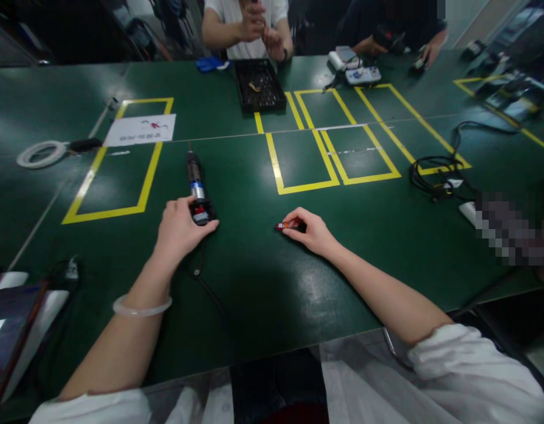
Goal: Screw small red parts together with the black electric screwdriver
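An electric screwdriver [195,176] lies on the green table, its thin tip aimed at the far side. Around its rear end, where a black and red part shows, my left hand [178,228] is closed, with the thumb along the near side. A thin dark cord runs from there toward me. To the right, my right hand [311,231] pinches a small red and black part [280,226] between thumb and fingertips, low over the tabletop. The part is too small to name, and the fingers cover some of it.
Yellow tape boxes mark the table [236,282]. Across it are a black tray [260,85], a blue item [210,63] and two people's hands. A white ring [42,154] and paper sheet [141,129] lie left, a coiled black cable [439,176] right.
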Motion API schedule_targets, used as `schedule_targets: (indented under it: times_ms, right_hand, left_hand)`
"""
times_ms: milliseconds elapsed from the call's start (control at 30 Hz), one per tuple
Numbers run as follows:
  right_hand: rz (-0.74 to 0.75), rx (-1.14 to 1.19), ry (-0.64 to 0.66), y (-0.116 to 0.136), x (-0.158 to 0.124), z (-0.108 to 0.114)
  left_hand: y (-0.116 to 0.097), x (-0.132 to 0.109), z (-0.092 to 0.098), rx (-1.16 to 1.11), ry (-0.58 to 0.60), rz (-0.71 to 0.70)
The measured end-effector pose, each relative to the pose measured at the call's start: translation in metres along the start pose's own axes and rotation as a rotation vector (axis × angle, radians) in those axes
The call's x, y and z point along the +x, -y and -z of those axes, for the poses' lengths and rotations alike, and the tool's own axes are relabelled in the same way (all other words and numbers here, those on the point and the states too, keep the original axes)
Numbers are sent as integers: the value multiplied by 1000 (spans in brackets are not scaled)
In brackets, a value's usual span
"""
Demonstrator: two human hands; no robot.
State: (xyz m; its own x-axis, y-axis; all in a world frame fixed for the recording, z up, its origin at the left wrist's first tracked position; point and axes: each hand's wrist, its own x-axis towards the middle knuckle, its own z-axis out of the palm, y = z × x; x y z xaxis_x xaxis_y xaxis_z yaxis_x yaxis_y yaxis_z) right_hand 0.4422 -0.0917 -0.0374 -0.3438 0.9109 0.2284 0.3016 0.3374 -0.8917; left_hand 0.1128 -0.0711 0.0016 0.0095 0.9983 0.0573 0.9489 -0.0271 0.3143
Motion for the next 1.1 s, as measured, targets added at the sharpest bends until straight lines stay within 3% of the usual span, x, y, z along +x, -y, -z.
schedule_targets:
  times_ms: [167, 367, 533, 1100]
  right_hand:
    - [-7, 4, -42, -1, 0, 1]
    - [26, -18, -101, -3, 0, 2]
    - [54, -131, -67, -4, 0, 3]
    - [212, -400, -27, 6, -8, 0]
  left_hand:
    - [-77, -21, -24, 14, 4, -177]
    - [-120, -31, -37, -33, 68, -323]
    - [-133, -34, -40, -59, 85, -326]
    - [-138, -36, -40, 97, 53, -354]
